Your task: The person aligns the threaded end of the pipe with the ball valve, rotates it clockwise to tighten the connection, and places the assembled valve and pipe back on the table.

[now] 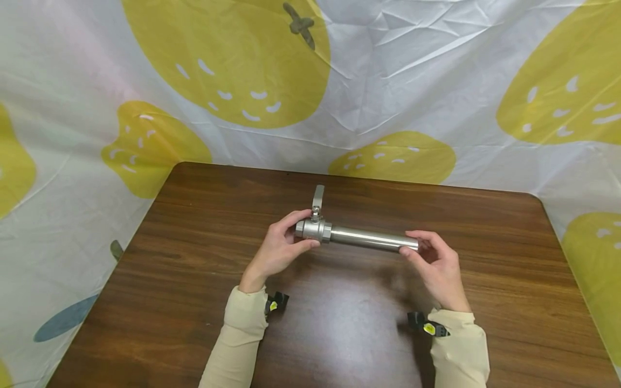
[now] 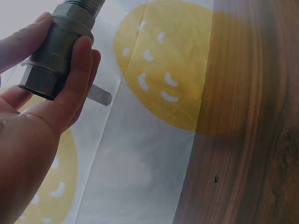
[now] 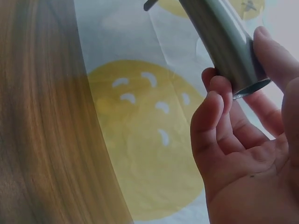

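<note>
A silver ball valve point(image 1: 312, 230) with a flat lever handle point(image 1: 318, 198) is joined to a smooth metal pipe point(image 1: 371, 238). The assembly is held above the table, with the lever pointing away from me. My left hand point(image 1: 277, 248) grips the valve body between thumb and fingers; its hexagonal end point(image 2: 43, 81) shows in the left wrist view, along with some thread where it meets the pipe. At the pipe's far right end, my right hand point(image 1: 439, 269) pinches it between thumb and fingers. The right wrist view shows the pipe's open end point(image 3: 252, 88).
A brown wood-grain table point(image 1: 184, 226) with rounded corners lies beneath both hands. Behind it and at both sides hangs a white curtain point(image 1: 412, 70) printed with yellow fruit. Each wrist wears a black strap with a small camera point(image 1: 278, 303).
</note>
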The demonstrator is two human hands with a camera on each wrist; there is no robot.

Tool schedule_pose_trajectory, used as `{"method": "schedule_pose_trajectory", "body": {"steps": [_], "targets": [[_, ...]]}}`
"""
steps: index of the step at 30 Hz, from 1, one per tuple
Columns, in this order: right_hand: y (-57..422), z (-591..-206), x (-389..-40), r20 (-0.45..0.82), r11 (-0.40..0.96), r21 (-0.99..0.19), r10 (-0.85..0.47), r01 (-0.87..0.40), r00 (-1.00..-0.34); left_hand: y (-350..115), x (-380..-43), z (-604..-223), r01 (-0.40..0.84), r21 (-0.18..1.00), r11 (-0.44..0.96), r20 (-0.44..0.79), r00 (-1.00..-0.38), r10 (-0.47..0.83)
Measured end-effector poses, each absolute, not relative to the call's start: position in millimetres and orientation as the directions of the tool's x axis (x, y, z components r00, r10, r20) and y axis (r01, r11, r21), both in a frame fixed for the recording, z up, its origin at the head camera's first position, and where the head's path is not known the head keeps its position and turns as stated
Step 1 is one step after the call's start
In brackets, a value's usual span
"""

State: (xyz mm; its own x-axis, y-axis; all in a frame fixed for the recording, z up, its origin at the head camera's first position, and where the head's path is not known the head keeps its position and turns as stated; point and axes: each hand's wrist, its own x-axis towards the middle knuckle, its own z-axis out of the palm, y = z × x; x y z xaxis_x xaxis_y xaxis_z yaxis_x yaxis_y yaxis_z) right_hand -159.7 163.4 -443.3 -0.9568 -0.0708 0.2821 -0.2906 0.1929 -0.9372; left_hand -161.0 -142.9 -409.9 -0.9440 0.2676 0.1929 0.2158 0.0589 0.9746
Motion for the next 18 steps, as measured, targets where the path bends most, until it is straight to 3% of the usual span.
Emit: {"method": "schedule_pose_trajectory", "body": {"steps": [6,14,18], "targets": [[161.5,-437.8,-158.3,0.28,0.196,-0.936,-0.092,-0.293,-0.956,-142.9,-161.4,-410.2,0.216,0.974,0.066,0.192,-0.945,0.265],[158.4,-430.3,-155.9,0.4,-0.018,-0.915,-0.188,-0.404,-0.897,-143.4,-161.2,-409.2,0.208,0.976,0.068,0.184,-0.949,0.254],[158.3,-431.6,-156.9,0.447,-0.06,-0.894,-0.182,-0.444,-0.876,-143.8,-161.7,-409.9,0.209,0.976,0.056,0.189,-0.948,0.255]]}}
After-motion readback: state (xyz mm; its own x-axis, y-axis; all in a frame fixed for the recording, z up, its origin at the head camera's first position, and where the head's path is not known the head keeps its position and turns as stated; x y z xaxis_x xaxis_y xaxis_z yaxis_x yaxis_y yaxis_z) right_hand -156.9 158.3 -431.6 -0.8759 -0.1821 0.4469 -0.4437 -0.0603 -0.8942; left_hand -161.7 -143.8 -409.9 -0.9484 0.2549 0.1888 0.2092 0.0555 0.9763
